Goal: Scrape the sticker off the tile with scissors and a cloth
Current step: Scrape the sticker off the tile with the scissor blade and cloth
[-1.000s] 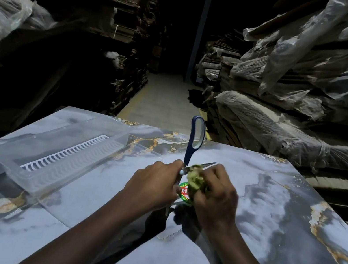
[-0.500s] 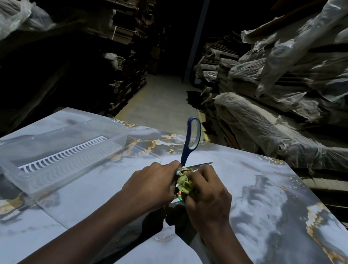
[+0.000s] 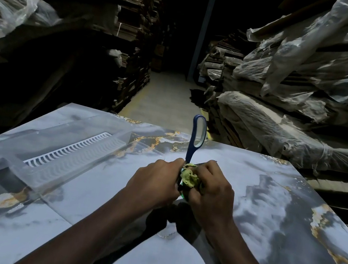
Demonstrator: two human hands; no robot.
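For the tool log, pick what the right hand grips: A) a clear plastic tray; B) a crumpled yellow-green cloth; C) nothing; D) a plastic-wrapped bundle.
B: the right hand curls round the crumpled yellow-green cloth, next to the blue-handled scissors that the left hand holds.

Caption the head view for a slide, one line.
The left hand grips blue-handled scissors while the right hand holds a green cloth on a marble tile.

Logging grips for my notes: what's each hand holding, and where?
Left hand grips the scissors just below the blue handle loop. Right hand pinches the bunched green cloth.
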